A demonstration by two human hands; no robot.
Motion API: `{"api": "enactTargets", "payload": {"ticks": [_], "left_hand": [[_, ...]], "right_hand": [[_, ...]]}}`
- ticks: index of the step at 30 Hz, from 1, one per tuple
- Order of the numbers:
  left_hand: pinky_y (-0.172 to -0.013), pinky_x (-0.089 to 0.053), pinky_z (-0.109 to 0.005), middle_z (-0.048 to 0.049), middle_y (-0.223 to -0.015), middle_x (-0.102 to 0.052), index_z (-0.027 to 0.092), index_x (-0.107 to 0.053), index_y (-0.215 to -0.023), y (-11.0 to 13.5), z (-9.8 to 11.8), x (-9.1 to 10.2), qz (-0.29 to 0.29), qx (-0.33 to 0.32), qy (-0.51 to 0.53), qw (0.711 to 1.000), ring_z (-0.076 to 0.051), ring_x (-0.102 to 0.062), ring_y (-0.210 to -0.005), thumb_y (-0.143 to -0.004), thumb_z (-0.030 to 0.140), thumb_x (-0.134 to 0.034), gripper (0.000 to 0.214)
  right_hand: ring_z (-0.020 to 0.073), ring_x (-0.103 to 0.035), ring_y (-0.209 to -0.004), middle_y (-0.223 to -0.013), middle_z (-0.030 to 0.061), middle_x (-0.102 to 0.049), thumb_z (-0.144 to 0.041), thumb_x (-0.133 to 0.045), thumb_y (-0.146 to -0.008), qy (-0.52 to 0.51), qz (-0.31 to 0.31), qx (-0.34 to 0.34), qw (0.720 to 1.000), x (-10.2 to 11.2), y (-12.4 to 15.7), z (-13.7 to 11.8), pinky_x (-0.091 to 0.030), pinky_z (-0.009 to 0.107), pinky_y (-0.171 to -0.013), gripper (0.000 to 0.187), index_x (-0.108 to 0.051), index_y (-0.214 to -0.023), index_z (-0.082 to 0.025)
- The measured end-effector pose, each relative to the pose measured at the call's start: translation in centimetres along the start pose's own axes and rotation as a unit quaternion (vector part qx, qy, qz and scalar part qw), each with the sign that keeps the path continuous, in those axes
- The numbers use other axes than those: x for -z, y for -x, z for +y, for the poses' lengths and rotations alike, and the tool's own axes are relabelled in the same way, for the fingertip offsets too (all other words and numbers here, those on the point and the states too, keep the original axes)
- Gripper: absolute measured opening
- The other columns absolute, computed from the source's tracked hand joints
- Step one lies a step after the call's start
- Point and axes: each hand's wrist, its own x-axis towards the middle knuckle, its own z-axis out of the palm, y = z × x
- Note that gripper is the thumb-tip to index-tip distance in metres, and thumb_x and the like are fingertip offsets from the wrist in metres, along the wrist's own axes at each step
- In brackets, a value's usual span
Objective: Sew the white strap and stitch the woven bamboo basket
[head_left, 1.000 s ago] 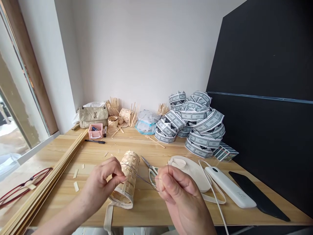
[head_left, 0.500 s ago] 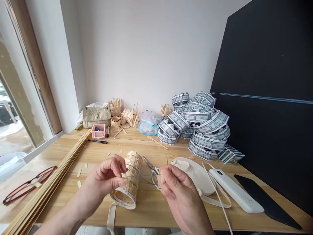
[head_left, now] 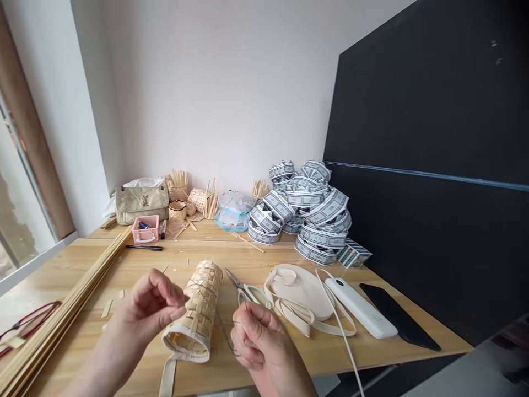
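Between left hand, right hand — woven bamboo cylinder

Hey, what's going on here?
A person is working with bare hands on a woven bamboo cylinder that has a cream band along its near rim. Their left hand is beside it, fingertips by the weave, while their right hand pinches a thin dark thread running from the weave. Scissors and a roll of cream strap lie nearby on the wooden table.
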Motion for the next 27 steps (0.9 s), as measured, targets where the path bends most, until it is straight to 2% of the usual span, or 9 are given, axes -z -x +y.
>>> {"api": "enactTargets", "payload": {"ticks": [2,4,6,10,13,16,22,25,27], "left_hand": [[-0.061,-0.05,-0.015,0.0058,-0.063,-0.061,0.032,-0.065,-0.086,0.0,-0.3,0.7,-0.034,-0.072,-0.127,0.989,-0.01,-0.061,-0.064,-0.071,0.017,-0.068,0.021],[-0.058,-0.049,-0.013,0.0031,-0.069,-0.065,0.033,-0.067,-0.093,0.2,-0.6,1.3,-0.091,-0.15,-0.256,0.951,-0.011,-0.063,-0.064,-0.076,0.016,-0.062,0.025],[-0.058,-0.048,-0.013,0.0003,-0.077,-0.067,0.031,-0.069,-0.093,0.2,-0.9,1.7,-0.11,-0.208,-0.329,0.914,-0.012,-0.064,-0.068,-0.08,0.017,-0.056,0.023],[-0.061,-0.046,-0.013,-0.0002,-0.077,-0.064,0.028,-0.067,-0.091,0.0,-1.1,1.9,-0.09,-0.227,-0.387,0.889,-0.011,-0.064,-0.072,-0.084,0.017,-0.049,0.022],[-0.064,-0.044,-0.014,0.0003,-0.077,-0.062,0.025,-0.066,-0.087,-0.6,-0.6,1.5,-0.084,-0.18,-0.385,0.901,-0.01,-0.061,-0.071,-0.084,0.017,-0.048,0.02],[-0.062,-0.043,-0.017,-0.0006,-0.072,-0.061,0.022,-0.066,-0.079,-1.2,-0.2,0.9,-0.066,-0.105,-0.341,0.932,-0.011,-0.059,-0.066,-0.083,0.022,-0.05,0.017],[-0.061,-0.042,-0.019,-0.0015,-0.065,-0.058,0.016,-0.066,-0.067,-1.8,-0.6,-0.7,-0.067,0.107,-0.105,0.986,-0.011,-0.053,-0.063,-0.07,0.033,-0.066,0.018],[-0.062,-0.044,-0.019,-0.0011,-0.062,-0.06,0.015,-0.064,-0.07,-1.5,-0.5,-1.0,-0.078,0.249,0.063,0.963,-0.01,-0.055,-0.06,-0.065,0.032,-0.073,0.02],[-0.065,-0.046,-0.02,-0.0017,-0.066,-0.061,0.014,-0.066,-0.074,-1.3,-0.2,-1.0,-0.084,0.296,0.141,0.941,-0.009,-0.057,-0.061,-0.065,0.027,-0.075,0.019]], "right_hand": [[0.0006,-0.014,-0.038,-0.045,-0.0097,-0.025,-0.046,-0.072,-0.069,-0.013,-0.008,-0.005,1.0,-0.2,0.1,-0.6,-0.008,0.016,-0.037,0.048,-0.038,-0.054,-0.015],[0.0002,-0.014,-0.037,-0.044,-0.0099,-0.024,-0.047,-0.073,-0.068,-0.026,-0.02,-0.006,0.999,-0.4,0.1,-1.0,-0.008,0.016,-0.036,0.049,-0.038,-0.053,-0.015],[0.0001,-0.014,-0.037,-0.044,-0.0099,-0.024,-0.047,-0.074,-0.067,-0.036,-0.024,-0.007,0.999,-0.6,0.2,-1.2,-0.007,0.015,-0.036,0.05,-0.038,-0.053,-0.015],[0.0,-0.014,-0.039,-0.046,-0.0097,-0.024,-0.045,-0.074,-0.068,-0.05,-0.009,0.007,0.999,-1.0,0.4,-1.8,-0.009,0.014,-0.037,0.048,-0.039,-0.052,-0.014],[0.0002,-0.016,-0.04,-0.049,-0.0087,-0.027,-0.04,-0.075,-0.068,-0.069,0.014,0.031,0.997,-1.3,0.7,-2.6,-0.011,0.014,-0.038,0.047,-0.04,-0.052,-0.014],[0.0016,-0.017,-0.042,-0.05,-0.0083,-0.026,-0.036,-0.073,-0.071,-0.076,0.032,0.068,0.994,-1.5,0.8,-3.3,-0.015,0.015,-0.039,0.043,-0.042,-0.053,-0.014],[0.0029,-0.013,-0.042,-0.052,-0.0081,-0.024,-0.037,-0.069,-0.075,-0.05,0.038,0.122,0.991,-1.1,0.1,-4.2,-0.014,0.016,-0.038,0.041,-0.042,-0.053,-0.014],[0.0028,-0.014,-0.042,-0.052,-0.0078,-0.025,-0.037,-0.071,-0.073,-0.012,0.068,0.135,0.989,-0.5,-0.5,-4.6,-0.013,0.016,-0.038,0.046,-0.038,-0.05,-0.014],[0.0028,-0.015,-0.042,-0.052,-0.0078,-0.026,-0.037,-0.073,-0.07,0.011,0.086,0.129,0.988,-0.2,-0.9,-4.9,-0.013,0.016,-0.038,0.047,-0.036,-0.05,-0.014]]}}
